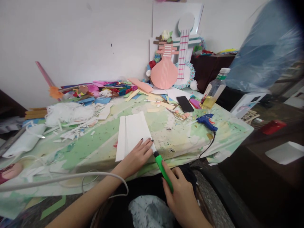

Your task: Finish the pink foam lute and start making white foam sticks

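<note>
A white board [136, 128], probably foam or card, lies near the front edge of the table. It has a long slit or seam, with a narrower strip on its left side. My left hand [140, 153] rests flat on its lower right part, fingers stretched out and pressing down. In my right hand [179, 188] is a green-handled craft knife [163, 169] with a black collar. Its front end meets the board's right edge, just beside my left fingertips. The blade itself is too small to make out.
A blue glue gun [207, 122] with a black cord, gold-handled scissors [180, 116], a black phone [185, 104] and a bottle of yellow liquid [215, 90] sit at right. Paper instruments [164, 76] stand behind. White shreds [70, 114] pile up left; a white cable [95, 174] crosses my left forearm.
</note>
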`<state>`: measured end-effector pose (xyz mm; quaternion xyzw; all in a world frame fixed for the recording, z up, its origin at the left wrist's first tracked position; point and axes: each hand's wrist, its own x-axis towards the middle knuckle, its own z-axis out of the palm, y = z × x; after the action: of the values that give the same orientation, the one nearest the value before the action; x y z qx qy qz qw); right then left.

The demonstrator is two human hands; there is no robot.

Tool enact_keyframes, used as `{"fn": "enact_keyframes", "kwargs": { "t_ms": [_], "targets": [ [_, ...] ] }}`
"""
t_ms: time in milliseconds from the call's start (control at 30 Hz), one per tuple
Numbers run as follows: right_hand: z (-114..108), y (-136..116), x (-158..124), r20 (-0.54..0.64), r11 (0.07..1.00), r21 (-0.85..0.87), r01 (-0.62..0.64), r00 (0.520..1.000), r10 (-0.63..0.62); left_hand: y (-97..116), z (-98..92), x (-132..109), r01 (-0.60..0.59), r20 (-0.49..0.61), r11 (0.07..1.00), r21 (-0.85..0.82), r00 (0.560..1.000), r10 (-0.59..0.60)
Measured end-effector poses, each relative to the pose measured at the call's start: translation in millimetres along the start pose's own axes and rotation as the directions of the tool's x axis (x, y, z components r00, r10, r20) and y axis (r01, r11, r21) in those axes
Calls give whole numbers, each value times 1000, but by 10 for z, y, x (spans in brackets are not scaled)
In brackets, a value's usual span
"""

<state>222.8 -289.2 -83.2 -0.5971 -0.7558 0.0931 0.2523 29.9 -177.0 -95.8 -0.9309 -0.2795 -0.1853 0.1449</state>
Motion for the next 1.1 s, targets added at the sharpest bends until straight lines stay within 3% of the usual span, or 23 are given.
{"fn": "enact_keyframes", "kwargs": {
  "t_ms": [200,400,667,800,1100],
  "targets": [
    [4,106,-9,24,999,30,12,1000,-12,0,47,26,75,27,996,41,997,-76],
    [-13,169,3,37,997,78,24,999,-27,-7,81,-10,-4,-27,994,108,1000,7],
    [-33,296,-67,75,997,-61,48,996,-43,-1,86,-13,4,-54,987,162,999,5],
    [-50,352,-94,75,998,-51,42,996,-39,-7,79,-9,6,-39,988,157,999,0],
    [-32,261,-14,10,995,-70,76,997,-76,2,76,-3,-26,-47,979,201,998,36]
  ]
}}
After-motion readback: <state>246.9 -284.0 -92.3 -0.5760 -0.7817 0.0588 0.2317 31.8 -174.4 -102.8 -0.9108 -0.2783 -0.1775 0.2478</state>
